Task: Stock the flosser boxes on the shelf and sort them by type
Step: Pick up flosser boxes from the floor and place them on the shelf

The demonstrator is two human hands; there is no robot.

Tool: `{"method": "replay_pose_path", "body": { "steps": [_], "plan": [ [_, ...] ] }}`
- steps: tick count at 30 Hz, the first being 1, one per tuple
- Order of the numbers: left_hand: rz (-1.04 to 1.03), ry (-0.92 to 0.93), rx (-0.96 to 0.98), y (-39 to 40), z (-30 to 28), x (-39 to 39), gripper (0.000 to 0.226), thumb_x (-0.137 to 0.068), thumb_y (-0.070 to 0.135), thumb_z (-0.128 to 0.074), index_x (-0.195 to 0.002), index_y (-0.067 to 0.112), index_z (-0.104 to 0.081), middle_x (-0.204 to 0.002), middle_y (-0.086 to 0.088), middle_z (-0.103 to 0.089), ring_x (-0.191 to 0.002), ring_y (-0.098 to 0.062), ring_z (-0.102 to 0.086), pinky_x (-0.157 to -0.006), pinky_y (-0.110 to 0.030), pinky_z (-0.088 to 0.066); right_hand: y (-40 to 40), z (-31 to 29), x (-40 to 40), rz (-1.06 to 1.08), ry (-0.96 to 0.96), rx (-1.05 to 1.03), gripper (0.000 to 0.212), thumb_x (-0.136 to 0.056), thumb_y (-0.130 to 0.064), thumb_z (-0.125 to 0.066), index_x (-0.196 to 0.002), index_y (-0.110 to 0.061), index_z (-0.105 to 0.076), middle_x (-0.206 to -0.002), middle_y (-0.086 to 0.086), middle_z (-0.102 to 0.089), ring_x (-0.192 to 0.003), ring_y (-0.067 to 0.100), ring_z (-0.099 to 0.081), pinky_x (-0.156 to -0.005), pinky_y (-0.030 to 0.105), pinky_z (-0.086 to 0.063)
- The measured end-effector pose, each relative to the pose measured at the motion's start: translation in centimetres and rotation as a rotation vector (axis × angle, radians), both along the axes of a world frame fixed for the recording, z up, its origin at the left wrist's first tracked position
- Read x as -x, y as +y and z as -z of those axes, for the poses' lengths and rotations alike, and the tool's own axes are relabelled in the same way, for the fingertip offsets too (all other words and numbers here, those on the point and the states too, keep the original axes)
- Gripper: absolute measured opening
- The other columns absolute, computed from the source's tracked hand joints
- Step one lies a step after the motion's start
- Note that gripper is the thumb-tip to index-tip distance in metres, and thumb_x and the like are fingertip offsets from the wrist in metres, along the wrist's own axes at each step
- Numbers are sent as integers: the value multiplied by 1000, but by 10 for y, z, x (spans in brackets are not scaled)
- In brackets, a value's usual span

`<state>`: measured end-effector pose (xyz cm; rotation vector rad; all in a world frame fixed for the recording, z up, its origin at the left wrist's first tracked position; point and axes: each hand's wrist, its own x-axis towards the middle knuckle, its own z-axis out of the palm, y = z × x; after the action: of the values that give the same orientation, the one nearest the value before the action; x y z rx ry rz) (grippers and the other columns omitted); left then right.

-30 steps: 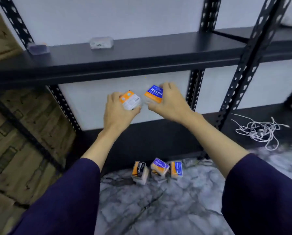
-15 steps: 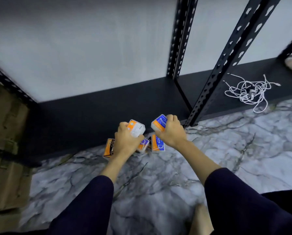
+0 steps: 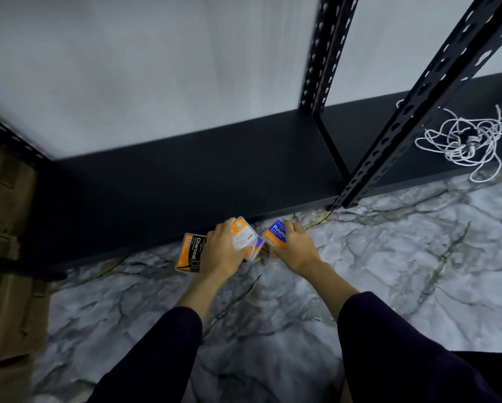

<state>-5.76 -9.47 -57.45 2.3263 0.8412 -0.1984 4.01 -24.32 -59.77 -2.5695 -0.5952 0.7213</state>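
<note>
Each hand (image 3: 223,251) (image 3: 298,248) grips one flosser box (image 3: 242,234) (image 3: 276,234); one Charcoal box (image 3: 191,253) lies beside.

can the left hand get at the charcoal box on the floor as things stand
Probably not yet: the left hand lies right beside the charcoal box, nothing between them, but its fingers already grip an orange box.

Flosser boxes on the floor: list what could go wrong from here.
1. Each hand already holds a box: the left hand an orange box, the right hand the blue Round box. Reaching for more with a full grip could drop one.
2. The Charcoal box and a purple-labelled box lie close by and could get knocked.
3. Types may get mixed on the bottom shelf.
</note>
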Motion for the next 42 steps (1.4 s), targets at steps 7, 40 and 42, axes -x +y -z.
{"method": "replay_pose_path", "body": {
  "steps": [7,40,42],
  "plan": [
    [85,22,-57,2,-6,1,88,-86,40,-67,-153,18,-15,-159,-3,-18,-146,-24,-14,-118,-40,-21,-4,-13,1,-46,-35,-12,67,-91,-40,-61,-143,-8,-33,-142,10,-42,-129,27,-41,-106,40,-39],
    [-404,-544,-807,194,-479,141,25,-97,32,-47,-116,20,-60,-119,0,-60,-107,-22,-57,-77,-34,-44,243,-518,99,-585,-624,-684,22,-92,-19,-48,-103,-6,-61,-101,12,-66,-90,29,-61,-79,43,-53],
    [-418,-535,-792,212,-480,134,26,-97,32,-47,-117,20,-59,-120,-1,-59,-107,-23,-57,-78,-35,-46,262,-522,87,-565,-641,-662,24,-93,-18,-47,-107,-3,-59,-104,14,-63,-95,30,-59,-81,42,-52]
  ]
}}
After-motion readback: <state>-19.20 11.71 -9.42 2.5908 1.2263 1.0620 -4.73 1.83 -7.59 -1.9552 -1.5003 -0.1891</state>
